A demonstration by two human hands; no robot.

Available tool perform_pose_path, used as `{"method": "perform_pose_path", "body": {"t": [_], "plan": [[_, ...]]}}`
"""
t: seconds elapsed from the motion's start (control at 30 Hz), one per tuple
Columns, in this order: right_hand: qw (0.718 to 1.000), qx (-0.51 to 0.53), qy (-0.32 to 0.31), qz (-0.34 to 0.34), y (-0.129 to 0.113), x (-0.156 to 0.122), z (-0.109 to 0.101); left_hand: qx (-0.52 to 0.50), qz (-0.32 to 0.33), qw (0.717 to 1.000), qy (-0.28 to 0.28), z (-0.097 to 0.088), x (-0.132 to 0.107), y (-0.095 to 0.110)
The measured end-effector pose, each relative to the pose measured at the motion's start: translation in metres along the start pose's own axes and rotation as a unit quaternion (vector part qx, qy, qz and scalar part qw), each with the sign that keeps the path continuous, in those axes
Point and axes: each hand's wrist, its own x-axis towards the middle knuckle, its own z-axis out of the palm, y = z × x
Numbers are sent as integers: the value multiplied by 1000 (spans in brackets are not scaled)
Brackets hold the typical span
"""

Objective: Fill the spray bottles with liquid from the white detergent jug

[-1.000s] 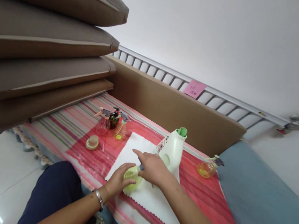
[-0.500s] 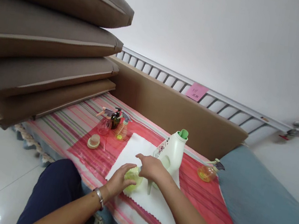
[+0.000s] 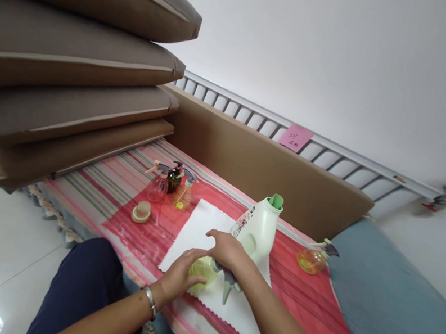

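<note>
My left hand (image 3: 177, 280) is curled around the clear body of a small spray bottle (image 3: 203, 271) holding pale yellow-green liquid. The bottle is tilted, its neck pointing right. My right hand (image 3: 228, 250) grips the grey spray head (image 3: 227, 290) at the bottle's neck, with the trigger sticking out below the palm. Part of the neck is hidden by the right fingers. Just behind the right hand stands a pale green detergent jug (image 3: 263, 228) with a green spout. Under the bottle lies a white cloth (image 3: 190, 234).
Three pump or spray bottles (image 3: 158, 187) stand at the back left. A round cap (image 3: 141, 212) lies before them. Another spray bottle (image 3: 312, 260) with amber liquid stands at the right near a blue-grey cushion (image 3: 389, 297). Stacked brown cushions (image 3: 76, 45) rise at the left.
My right hand has turned the spray head, so more of the grey head and trigger shows below it. The left hand keeps its hold, and the view has shifted slightly.
</note>
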Motion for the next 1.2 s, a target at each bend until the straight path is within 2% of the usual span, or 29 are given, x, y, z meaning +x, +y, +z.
{"method": "perform_pose_path", "body": {"t": [0.13, 0.3, 0.5, 0.67, 0.8, 0.93, 1.07, 1.2], "plan": [[998, -48, 9, -41, 5, -12, -11, 3, -2, 1000, 3, -1, 1, -1], [982, -121, -4, -148, -6, -27, -14, 8, -7, 1000, 3, 0, 3, -1], [968, -176, -20, -177, -13, -26, -14, 14, -5, 1000, -4, 1, 4, -2], [970, -181, -27, -158, -18, -22, -12, 16, 0, 1000, -12, 1, 3, 0], [982, -141, -12, -128, -15, -18, -3, 14, 16, 999, -31, 1, 0, 9], [993, -48, 45, -97, 6, -21, -13, 14, 11, 999, -30, -2, 0, 12], [993, 48, 103, -40, 29, -32, -27, 12, -5, 1000, -19, -4, 2, 8], [988, 127, 92, 0, 35, -46, -12, 9, -14, 1000, -18, -8, 4, 8]]}}
